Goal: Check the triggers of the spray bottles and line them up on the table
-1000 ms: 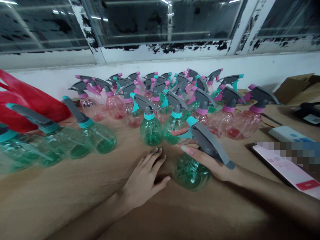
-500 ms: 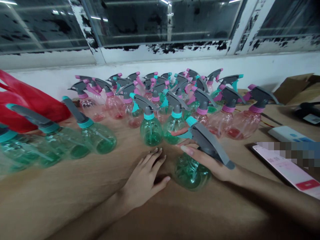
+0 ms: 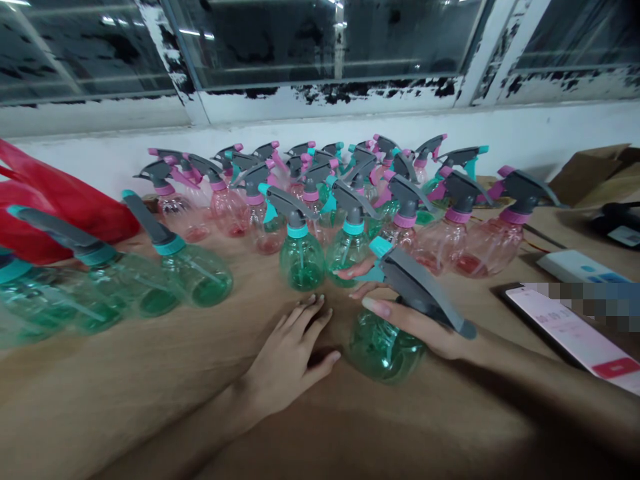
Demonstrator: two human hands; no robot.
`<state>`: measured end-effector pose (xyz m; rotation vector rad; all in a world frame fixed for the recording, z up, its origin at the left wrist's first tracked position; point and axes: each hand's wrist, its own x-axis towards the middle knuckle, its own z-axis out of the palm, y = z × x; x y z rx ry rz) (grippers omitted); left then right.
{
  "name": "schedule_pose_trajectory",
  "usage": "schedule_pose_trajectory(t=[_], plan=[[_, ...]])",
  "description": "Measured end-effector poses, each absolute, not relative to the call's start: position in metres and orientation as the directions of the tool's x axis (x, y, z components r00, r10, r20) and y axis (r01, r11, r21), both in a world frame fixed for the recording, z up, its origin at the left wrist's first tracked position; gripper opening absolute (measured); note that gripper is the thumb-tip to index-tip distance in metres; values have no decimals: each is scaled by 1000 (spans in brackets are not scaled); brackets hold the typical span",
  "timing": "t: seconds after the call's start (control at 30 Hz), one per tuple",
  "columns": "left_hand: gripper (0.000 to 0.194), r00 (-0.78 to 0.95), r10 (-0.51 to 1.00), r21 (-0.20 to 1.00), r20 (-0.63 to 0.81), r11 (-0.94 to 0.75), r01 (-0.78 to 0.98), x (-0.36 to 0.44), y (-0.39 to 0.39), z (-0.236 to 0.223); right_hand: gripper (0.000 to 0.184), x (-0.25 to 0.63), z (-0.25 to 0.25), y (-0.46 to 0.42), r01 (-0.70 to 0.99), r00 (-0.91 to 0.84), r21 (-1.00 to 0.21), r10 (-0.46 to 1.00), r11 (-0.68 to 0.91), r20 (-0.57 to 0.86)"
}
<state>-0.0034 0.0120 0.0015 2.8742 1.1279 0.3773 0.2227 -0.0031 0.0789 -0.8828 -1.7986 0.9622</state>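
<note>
A green spray bottle (image 3: pixel 387 350) with a grey and turquoise trigger head stands in front of me on the table (image 3: pixel 165 393). My right hand (image 3: pixel 415 320) is closed around its neck, just below the head, thumb on the near side. The index finger stretches out past the turquoise trigger. To the left, my left hand (image 3: pixel 290 360) lies flat on the tabletop with fingers spread, holding nothing. Just beyond the hands are two upright green spray bottles (image 3: pixel 302 260). The bottle's far side and some right-hand fingers are hidden.
Several pink spray bottles (image 3: pixel 487 247) and green ones crowd the back, against the wall. More green bottles (image 3: pixel 197 273) stand at left beside a red plastic bag (image 3: pixel 65 207). At right lie a phone (image 3: pixel 565 333), a white box (image 3: pixel 583 268) and an open cardboard box (image 3: pixel 595 177).
The held bottle's head and my right index finger have shifted very slightly left and down. My left hand stays in place.
</note>
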Motion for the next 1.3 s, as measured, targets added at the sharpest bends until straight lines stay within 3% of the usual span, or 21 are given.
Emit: schedule_pose_trajectory(t=[0.13,0.37,0.63,1.3], plan=[[55,705,680,111,201,-731,673,-3,12,3,16,224,79,-1,138,-397,-870,831,473,389],[55,709,672,103,212,-737,667,-3,12,2,19,231,69,-6,267,-330,-865,883,425,333],[55,704,676,114,218,-734,669,-2,12,3,30,221,78,-3,114,-379,-892,849,437,368],[56,707,669,99,227,-738,667,-3,12,0,41,219,79,-9,111,-306,-879,858,463,413]])
